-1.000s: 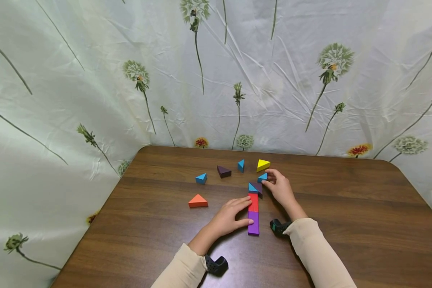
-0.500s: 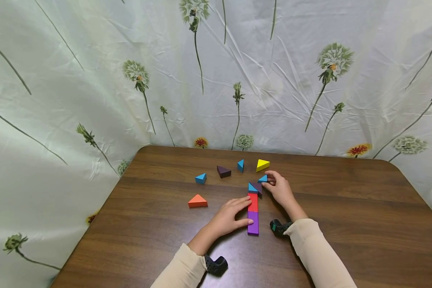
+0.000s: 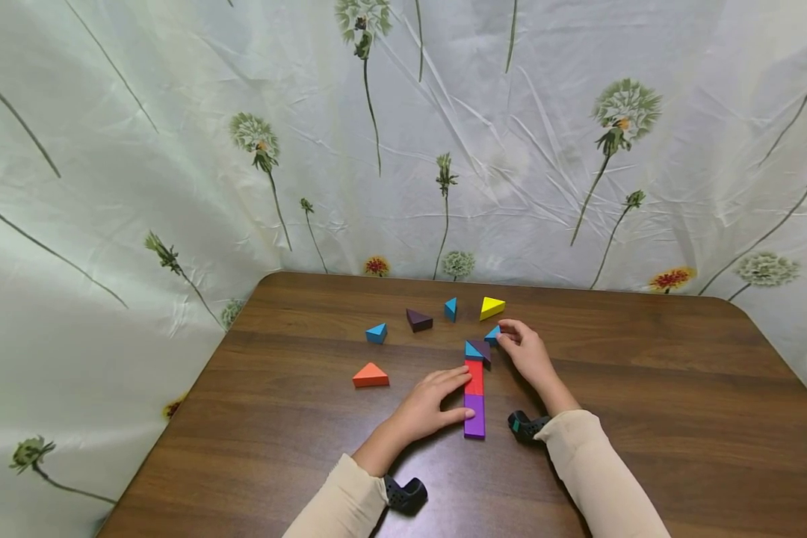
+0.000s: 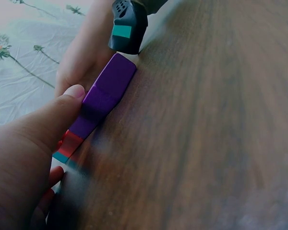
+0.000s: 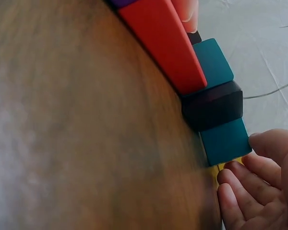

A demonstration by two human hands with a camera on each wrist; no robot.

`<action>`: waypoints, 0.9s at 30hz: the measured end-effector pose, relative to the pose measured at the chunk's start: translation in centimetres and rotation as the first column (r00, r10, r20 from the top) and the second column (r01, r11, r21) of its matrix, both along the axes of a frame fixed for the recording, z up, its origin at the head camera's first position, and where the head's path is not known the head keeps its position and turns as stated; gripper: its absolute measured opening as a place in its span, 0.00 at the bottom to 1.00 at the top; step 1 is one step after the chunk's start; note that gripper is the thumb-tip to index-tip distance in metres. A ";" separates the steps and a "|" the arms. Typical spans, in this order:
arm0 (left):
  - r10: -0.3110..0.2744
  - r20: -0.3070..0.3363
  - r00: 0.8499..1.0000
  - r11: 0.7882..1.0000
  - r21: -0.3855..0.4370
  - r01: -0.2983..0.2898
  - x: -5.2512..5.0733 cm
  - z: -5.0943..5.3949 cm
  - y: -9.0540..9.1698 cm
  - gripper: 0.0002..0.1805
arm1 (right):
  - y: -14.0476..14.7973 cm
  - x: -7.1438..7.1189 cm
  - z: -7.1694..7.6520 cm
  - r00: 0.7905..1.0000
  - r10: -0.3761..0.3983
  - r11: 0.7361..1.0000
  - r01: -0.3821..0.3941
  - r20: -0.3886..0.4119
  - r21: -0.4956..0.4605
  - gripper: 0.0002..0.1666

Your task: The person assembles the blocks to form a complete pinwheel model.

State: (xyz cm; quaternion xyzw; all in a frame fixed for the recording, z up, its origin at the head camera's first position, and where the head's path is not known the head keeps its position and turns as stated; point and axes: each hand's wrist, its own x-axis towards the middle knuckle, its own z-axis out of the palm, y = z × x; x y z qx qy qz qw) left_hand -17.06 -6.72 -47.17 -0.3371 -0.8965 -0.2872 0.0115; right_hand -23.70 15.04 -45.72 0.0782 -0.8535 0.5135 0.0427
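A purple block (image 3: 474,422) and a red block (image 3: 476,382) lie end to end on the table. At the far end sit a blue triangular block (image 3: 472,350) and a dark triangular block (image 3: 485,354). My left hand (image 3: 422,412) rests along this row, its thumb on the purple block and fingertips on the red one. My right hand (image 3: 528,357) pinches another blue triangular block (image 3: 492,335) by its edge, beside the dark one. In the right wrist view, the thumb touches that blue block (image 5: 225,142), which meets the dark block (image 5: 213,106); its far side is partly hidden.
Loose triangular blocks lie around the row: yellow (image 3: 492,307), blue (image 3: 450,308), dark (image 3: 419,320), another blue (image 3: 376,333) and orange (image 3: 370,375). The brown wooden table (image 3: 645,388) ends at a flowered curtain (image 3: 511,149).
The blue block at my right hand has lowered slightly toward the dark block. My right fingers have shifted a little to the right. The left hand stays where it was.
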 end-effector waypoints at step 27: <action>-0.006 -0.002 1.000 1.000 0.012 0.006 -0.1 0.0 0.0 0.33 | -1.1 -0.7 0.4 0.998 0.045 0.999 -0.046 0.032 0.025 0.21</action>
